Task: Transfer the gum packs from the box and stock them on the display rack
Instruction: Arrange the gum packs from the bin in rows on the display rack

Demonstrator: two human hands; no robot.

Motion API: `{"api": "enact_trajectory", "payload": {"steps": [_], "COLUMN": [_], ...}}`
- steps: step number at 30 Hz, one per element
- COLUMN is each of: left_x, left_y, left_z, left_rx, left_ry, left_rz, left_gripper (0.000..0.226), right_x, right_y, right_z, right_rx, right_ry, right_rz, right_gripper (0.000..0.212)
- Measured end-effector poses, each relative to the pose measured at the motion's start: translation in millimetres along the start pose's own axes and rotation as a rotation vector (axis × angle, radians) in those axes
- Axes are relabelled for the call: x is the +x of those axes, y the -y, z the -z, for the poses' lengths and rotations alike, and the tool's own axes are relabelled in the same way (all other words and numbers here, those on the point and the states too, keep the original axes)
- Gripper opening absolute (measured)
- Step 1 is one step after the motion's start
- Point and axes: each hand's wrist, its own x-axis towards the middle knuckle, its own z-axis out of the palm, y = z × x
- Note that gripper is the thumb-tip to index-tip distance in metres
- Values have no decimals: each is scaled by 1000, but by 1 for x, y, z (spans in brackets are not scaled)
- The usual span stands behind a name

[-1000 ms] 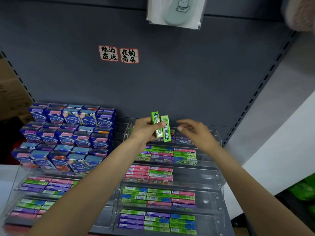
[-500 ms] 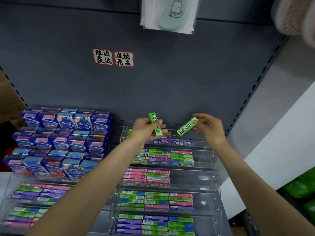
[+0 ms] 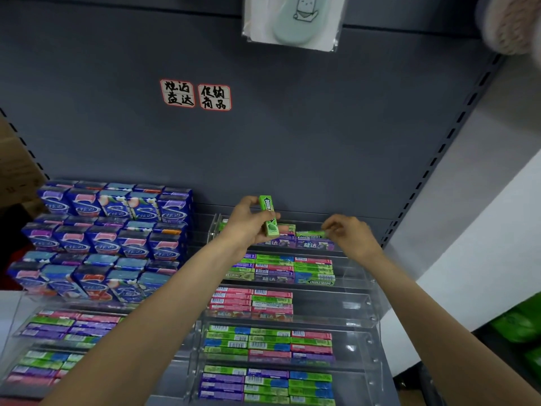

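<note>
left hand (image 3: 248, 227) grips upright gum pack (image 3: 268, 215) | right hand (image 3: 348, 234) pinches flat pack (image 3: 310, 234)

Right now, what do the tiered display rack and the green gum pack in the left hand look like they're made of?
Display rack: clear, glossy plastic, probably acrylic; the packs show through its walls and bright glints sit on its edges.
Green gum pack, held by the left hand: printed paper or thin card wrapper, it seems; crisp edges, slight sheen. A film overwrap can't be ruled out.
</note>
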Motion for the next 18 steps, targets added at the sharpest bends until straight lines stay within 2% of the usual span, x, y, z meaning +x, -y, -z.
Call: {"api": "enact_trajectory", "payload": {"steps": [8,15,18], "left_x": [-2,-1,1], "left_y": [0,0,0], "left_z": [-2,-5,-6], "left_rx": [126,259,314], "left_ry": [41,24,31], "left_rz": [-45,-70,-91], "left_gripper": [31,23,27], "right_x": [-1,1,1], "right_y": [6,5,6], "right_z": [-1,1,1], "right_rx": [-52,-6,1], "right_ry": [141,147,116], "right_rz": [69,53,64], "right_gripper": [23,22,22]}}
